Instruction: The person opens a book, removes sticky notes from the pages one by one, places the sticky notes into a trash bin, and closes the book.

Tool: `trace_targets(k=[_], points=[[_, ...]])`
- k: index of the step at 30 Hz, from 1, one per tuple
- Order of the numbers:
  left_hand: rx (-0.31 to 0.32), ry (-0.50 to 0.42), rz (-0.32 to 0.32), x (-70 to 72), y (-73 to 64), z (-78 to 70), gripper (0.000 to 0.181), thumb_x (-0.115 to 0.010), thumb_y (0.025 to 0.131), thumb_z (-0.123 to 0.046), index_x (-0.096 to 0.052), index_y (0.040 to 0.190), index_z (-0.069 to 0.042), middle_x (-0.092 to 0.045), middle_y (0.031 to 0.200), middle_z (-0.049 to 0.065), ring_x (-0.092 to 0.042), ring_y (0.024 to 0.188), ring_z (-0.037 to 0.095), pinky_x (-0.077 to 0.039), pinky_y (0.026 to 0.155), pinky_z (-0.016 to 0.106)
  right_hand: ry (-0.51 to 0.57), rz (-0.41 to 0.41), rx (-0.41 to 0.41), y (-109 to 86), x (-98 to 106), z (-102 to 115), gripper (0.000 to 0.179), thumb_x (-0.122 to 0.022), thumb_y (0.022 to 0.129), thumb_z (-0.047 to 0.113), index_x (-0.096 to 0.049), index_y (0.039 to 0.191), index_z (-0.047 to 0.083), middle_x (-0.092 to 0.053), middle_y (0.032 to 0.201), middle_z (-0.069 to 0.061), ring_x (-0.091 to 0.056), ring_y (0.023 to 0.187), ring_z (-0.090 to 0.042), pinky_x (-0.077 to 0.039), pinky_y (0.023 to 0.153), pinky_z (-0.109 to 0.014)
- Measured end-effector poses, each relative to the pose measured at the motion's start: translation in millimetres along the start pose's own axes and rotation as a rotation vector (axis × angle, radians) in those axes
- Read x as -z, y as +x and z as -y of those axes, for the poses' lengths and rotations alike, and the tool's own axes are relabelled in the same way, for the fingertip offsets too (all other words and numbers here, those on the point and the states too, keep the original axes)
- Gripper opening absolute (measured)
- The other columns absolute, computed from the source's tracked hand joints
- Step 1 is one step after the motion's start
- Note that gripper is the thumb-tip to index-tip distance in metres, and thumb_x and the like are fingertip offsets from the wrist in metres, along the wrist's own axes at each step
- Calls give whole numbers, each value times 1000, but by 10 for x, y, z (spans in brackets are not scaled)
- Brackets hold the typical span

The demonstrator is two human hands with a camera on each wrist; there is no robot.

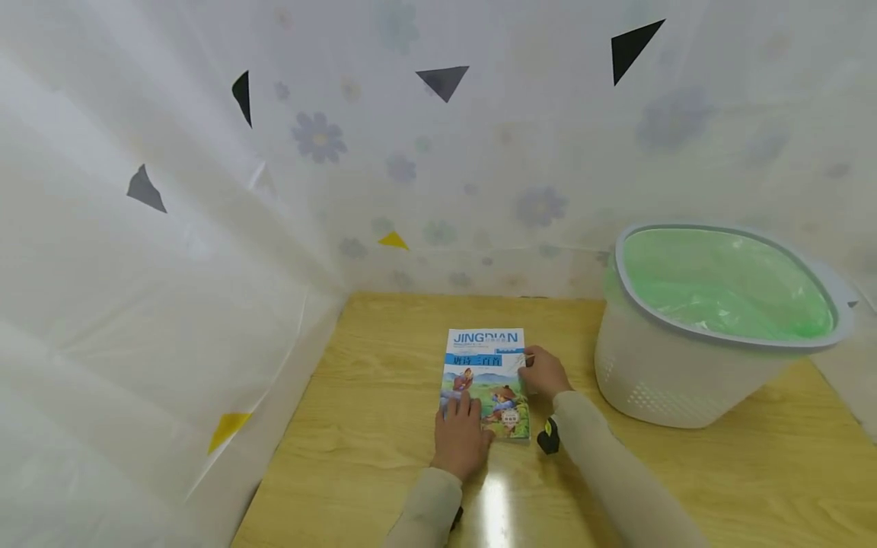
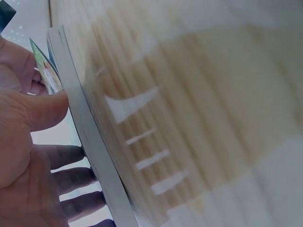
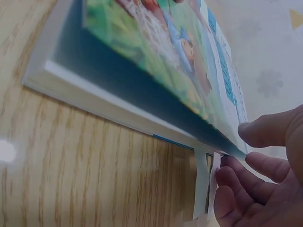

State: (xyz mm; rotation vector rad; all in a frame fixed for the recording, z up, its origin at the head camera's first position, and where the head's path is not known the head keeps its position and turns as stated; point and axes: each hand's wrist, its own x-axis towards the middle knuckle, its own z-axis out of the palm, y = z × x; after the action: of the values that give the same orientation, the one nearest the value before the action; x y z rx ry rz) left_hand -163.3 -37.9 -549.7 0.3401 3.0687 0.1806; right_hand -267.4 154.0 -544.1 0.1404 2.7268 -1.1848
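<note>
A paperback book point(image 1: 479, 380) with a painted cover lies face up on the wooden table. My left hand point(image 1: 460, 441) rests on its lower left part. In the left wrist view, the fingers point(image 2: 78, 179) of that hand extend over the cover, while the thumb sits by the page edge. At the book's right side, my right hand point(image 1: 546, 373) pinches the front cover's edge between thumb and forefinger. The cover point(image 3: 156, 61) stands lifted from the pages in the right wrist view, leaving a dark gap beneath. Pale paper strips point(image 3: 201, 184) stick out from the book beside the curled fingers.
A white basket point(image 1: 664, 380) with a grey rim and a green lining stands on the table point(image 1: 356, 426) to the right. Plastic sheeting with flower prints point(image 1: 318, 137) hangs behind the table and along its left side.
</note>
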Motion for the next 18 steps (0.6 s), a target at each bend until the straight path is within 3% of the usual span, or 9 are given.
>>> trace_targets(k=[13, 18], points=[[18, -42, 41, 10, 31, -23, 60, -58, 97, -47, -46, 145, -13, -40, 157, 10, -39, 143, 32, -37, 114, 55, 7, -34, -6, 54, 27, -39, 48, -61, 88, 9, -54, 132, -10, -64, 121, -25, -61, 110, -36, -51, 97, -52], [4, -49, 25, 17, 8, -6, 60, -58, 97, -46, -47, 145, -12, -42, 156, 11, -41, 141, 32, -38, 113, 55, 63, -40, -17, 108, -13, -87, 48, -62, 87, 10, -57, 130, -10, -66, 120, -25, -63, 110, -36, -52, 96, -50]])
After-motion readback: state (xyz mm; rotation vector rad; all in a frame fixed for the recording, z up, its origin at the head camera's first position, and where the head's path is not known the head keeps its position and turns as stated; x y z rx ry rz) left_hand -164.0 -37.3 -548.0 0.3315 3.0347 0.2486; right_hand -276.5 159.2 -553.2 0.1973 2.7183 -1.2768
